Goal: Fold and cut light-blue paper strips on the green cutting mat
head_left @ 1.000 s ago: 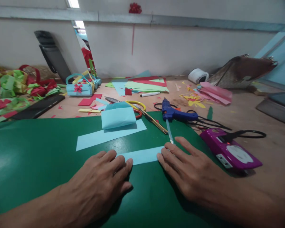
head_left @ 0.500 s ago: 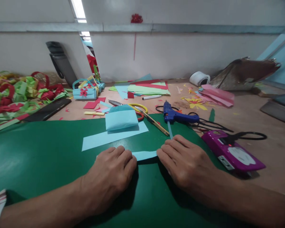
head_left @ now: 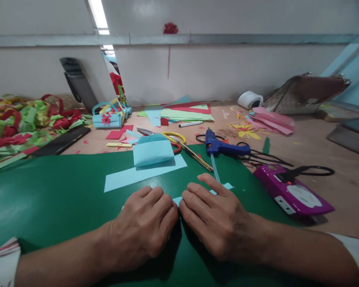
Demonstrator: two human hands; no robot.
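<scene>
A narrow light blue paper strip (head_left: 177,200) lies low over the green mat, mostly hidden under my hands. My left hand (head_left: 151,221) is closed on its left part. Close beside it, my right hand (head_left: 212,219) pinches the strip, its fingers curled and one finger lifted a little. The strip's right end sticks out beyond the right hand. Just behind, a folded light blue paper piece (head_left: 153,153) rests on a flat light blue strip (head_left: 122,181). Scissors (head_left: 178,139) with yellow and red handles and a gold cutter knife (head_left: 199,158) lie beside the folded piece.
A blue glue gun (head_left: 224,147) with a glue stick lies right of the knife, near a purple power strip (head_left: 293,189). Small blue paper bags (head_left: 107,119), a dark phone (head_left: 62,141), a bottle (head_left: 79,85) and colored paper sheets (head_left: 188,113) stand or lie behind the green mat (head_left: 62,191).
My right hand has slid left along the strip until it nearly meets my left hand. The strip's right end now shows beyond it, and one finger has lifted.
</scene>
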